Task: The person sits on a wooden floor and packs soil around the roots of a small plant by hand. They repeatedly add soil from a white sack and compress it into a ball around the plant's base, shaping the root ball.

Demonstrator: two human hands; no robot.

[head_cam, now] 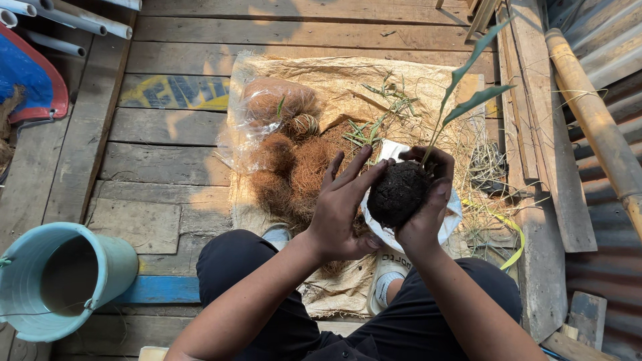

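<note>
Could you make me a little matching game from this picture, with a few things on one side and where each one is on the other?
Things:
1. soil ball
2. bucket
3. coconut fibre
4. bamboo pole

Places:
A. at the far right, over corrugated metal
B. on the sacking, beyond the hands
C. cupped in the right hand, left hand beside it
D. lower left, on the planks

Pairs: 1-C, 2-D, 3-B, 4-A

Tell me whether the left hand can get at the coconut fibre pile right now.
Probably yes: the left hand is open against the soil ball, gripping nothing, and the coconut fibre pile lies uncovered just beyond it.
</note>
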